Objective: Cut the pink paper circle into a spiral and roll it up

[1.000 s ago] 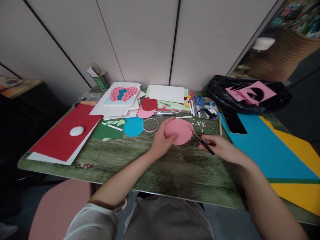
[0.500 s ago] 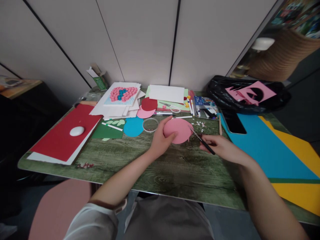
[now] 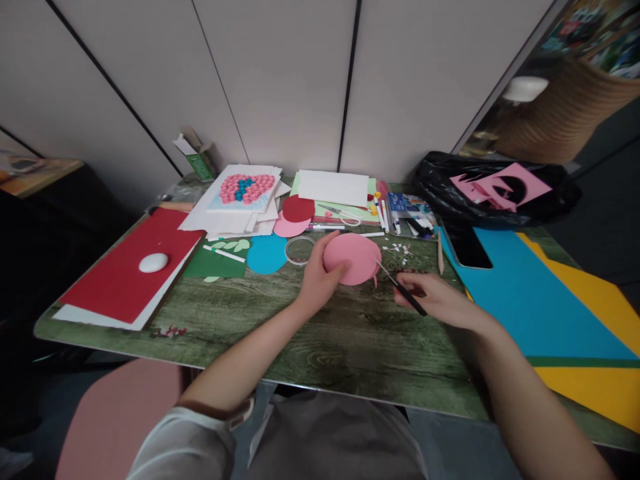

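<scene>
Perhaps scissors (image 3: 410, 300) gripped in the right hand (image 3: 436, 298) could nick the pink circle (image 3: 354, 258) if the left hand (image 3: 319, 278), pinching it, slips.

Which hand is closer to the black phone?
Right. The right hand is below-left of the phone in view; the left hand, holding pink paper, is much farther left.

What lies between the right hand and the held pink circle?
In the head view, black-handled scissors reach from the right hand to the pink circle.
</scene>
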Tool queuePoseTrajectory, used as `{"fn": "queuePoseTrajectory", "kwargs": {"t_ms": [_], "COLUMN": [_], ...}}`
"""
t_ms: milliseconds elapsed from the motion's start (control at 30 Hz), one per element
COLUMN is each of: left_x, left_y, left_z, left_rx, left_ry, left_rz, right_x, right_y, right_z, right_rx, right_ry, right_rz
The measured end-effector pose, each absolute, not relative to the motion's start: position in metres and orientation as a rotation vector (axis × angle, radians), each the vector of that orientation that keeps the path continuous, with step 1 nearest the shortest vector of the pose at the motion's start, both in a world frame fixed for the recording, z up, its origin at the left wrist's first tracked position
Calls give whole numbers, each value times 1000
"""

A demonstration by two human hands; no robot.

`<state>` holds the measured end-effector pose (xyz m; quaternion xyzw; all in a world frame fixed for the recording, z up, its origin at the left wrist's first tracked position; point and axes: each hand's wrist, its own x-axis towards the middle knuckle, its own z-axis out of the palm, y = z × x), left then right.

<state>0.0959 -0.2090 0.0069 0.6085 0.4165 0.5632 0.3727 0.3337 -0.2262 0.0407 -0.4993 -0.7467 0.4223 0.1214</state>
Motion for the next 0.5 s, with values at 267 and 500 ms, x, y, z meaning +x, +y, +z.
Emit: {"fn": "queuePoseTrajectory", "kwargs": {"t_ms": [267,500], "left_x": [92,98], "left_y": [-207,-211], "left_z": [9,7], "left_rx": [1519,1562], "left_ry": [1197,1148], "left_rz": [1506,1470], "right_x": [339,334], "right_y": [-228,-226], "right_z": [49,40], "right_rx": [-1449,-1473], "right_ry": [-2102,-2094], "right_rz": [1233,1236]}}
